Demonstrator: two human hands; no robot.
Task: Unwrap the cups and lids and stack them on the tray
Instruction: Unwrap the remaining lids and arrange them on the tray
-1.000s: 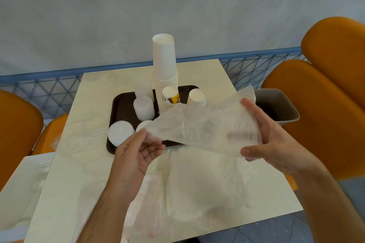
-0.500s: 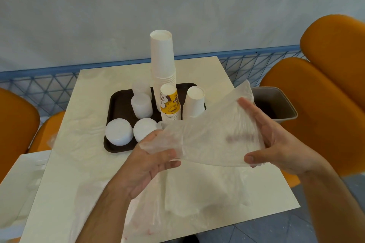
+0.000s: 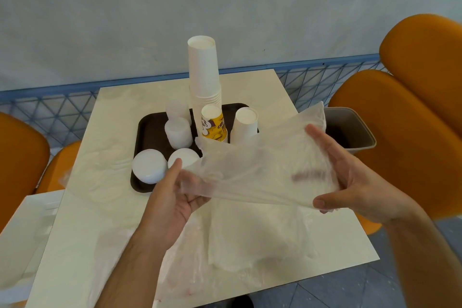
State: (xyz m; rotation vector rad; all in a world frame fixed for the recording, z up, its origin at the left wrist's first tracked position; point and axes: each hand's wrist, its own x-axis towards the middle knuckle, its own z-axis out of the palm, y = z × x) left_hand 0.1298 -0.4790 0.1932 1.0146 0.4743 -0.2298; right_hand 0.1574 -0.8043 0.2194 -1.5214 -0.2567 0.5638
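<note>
- Both hands, left hand (image 3: 172, 197) and right hand (image 3: 355, 182), pinch the thin translucent plastic wrapper (image 3: 262, 170) above the cream tabletop (image 3: 82, 220), near the dark brown tray (image 3: 147, 130).
- It looks featherlight, limp, slippery; gripping its edges seems safest.

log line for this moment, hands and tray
left hand: holds plastic wrap | right hand: holds wrap | tray: cups, lids stacked
</note>
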